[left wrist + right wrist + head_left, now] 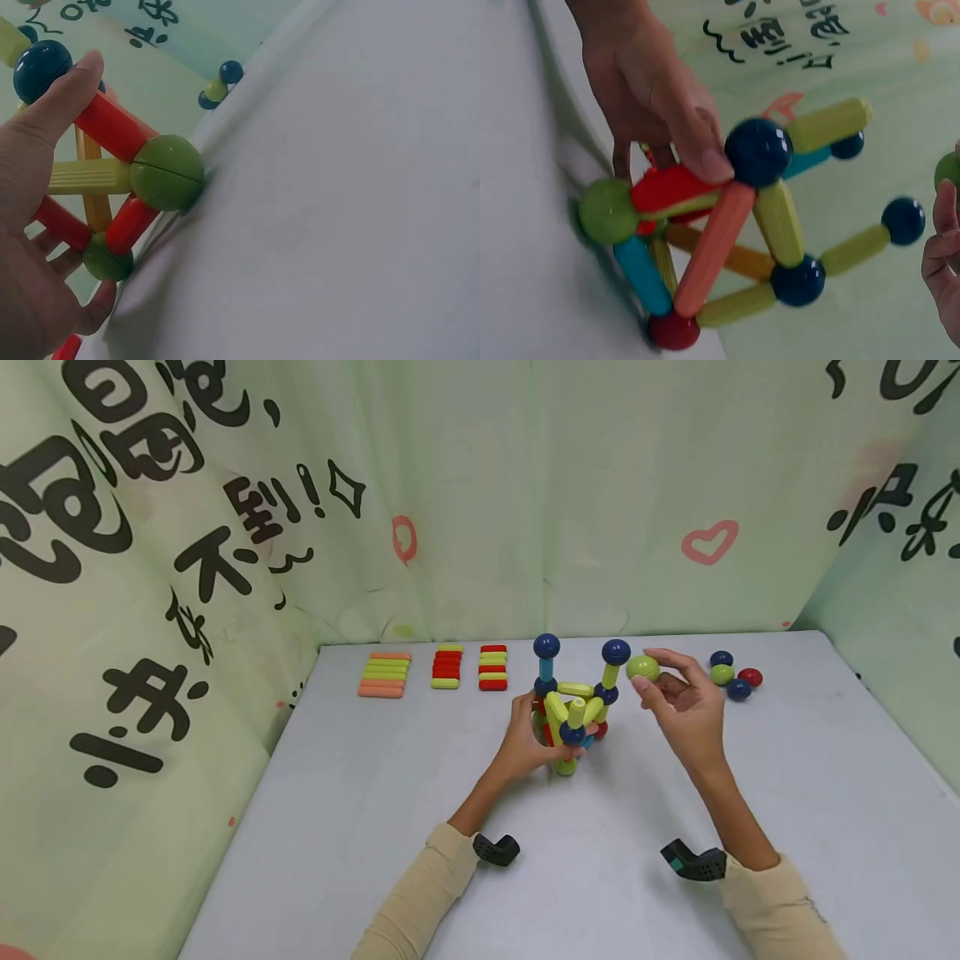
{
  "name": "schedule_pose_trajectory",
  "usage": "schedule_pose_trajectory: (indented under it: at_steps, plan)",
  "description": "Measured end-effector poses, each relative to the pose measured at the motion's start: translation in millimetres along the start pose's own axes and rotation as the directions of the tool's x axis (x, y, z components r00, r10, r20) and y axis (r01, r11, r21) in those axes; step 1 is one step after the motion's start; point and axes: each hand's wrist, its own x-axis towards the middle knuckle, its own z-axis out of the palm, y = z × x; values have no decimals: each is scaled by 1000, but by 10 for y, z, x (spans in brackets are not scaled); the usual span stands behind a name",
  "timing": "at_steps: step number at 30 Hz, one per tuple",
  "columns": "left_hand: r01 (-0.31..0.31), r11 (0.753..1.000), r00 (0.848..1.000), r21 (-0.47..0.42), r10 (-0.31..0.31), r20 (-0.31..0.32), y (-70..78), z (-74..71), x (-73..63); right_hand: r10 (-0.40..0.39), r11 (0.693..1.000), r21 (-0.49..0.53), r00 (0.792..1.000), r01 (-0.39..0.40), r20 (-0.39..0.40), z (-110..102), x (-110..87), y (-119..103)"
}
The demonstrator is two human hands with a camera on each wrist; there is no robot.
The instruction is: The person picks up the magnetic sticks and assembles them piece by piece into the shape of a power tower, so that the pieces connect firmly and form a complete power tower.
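A magnetic stick-and-ball frame (572, 732) stands near the middle of the table, made of yellow, red, blue and orange sticks joined by coloured balls. My left hand (522, 745) grips it from the left; in the left wrist view the thumb lies along a blue ball (41, 71). Two sticks at the back point upward, each topped by a blue ball (547, 646). A short yellow stick (831, 125) with a bare end rises from the front ball. To the right of the frame, my right hand (692, 714) pinches a green ball (642, 668) between thumb and fingers, beside the back right blue ball.
Several loose balls (722, 675), blue, green and red, lie at the right behind my right hand. Three stacks of sticks line the back left: orange and yellow (386, 674), then two red and yellow rows (447, 666). A printed curtain (480, 527) hangs behind the table.
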Motion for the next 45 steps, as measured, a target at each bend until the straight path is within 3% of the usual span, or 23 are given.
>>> schedule_pose_trajectory:
  at_steps: [6, 13, 18, 22, 24, 27, 29, 32, 34, 36, 38, 40, 42, 45]
  plan:
    - [-24, 1000, 999, -12, 24, -45, -7, 15, -20, -103, 990, -74, 973, 120, 209, 299, -20, -120]
    - [-20, 1000, 999, 22, 21, -43, 10, 29, -24, -72, 991, -92, 975, 93, 212, 379, -81, -56]
    - [-1, 999, 1000, 38, 2, -21, 16, -36, 1, -98, 985, -119, 969, 127, 226, 366, -79, -47]
    - [39, 997, 999, 59, -40, 7, -9, -245, 50, -114, 983, -126, 984, 131, 136, 333, -129, -17]
    - [61, 994, 998, 88, -59, -21, -38, -417, 75, -98, 989, -110, 994, 103, 50, 307, -171, 24]
    - [94, 982, 985, 163, -69, -157, -117, -736, 84, -35, 995, -96, 995, 26, -92, 248, -216, 123]
    - [121, 969, 956, 217, -55, -289, -192, -968, 61, 31, 995, -89, 984, -47, -173, 197, -226, 211]
    - [205, 932, 883, 300, -44, -468, -328, -1306, -28, 186, 969, -116, 957, -216, -224, 113, -236, 351]
    - [286, 887, 838, 363, -47, -544, -426, -1503, -95, 311, 925, -169, 934, -340, -177, 66, -241, 436]
    - [365, 828, 816, 425, -64, -575, -530, -1666, -159, 439, 865, -227, 894, -447, -90, 35, -241, 507]
    - [412, 776, 816, 478, -81, -573, -627, -1778, -200, 534, 817, -280, 845, -505, 36, -4, -239, 569]
    - [433, 744, 829, 509, -108, -549, -698, -1846, -226, 584, 794, -317, 796, -519, 160, -29, -242, 613]
    - [442, 726, 836, 526, -122, -535, -752, -1884, -232, 591, 798, -335, 758, -500, 276, -36, -246, 647]
    - [443, 715, 832, 541, -102, -546, -792, -1899, -219, 579, 813, -351, 712, -465, 398, -12, -265, 672]
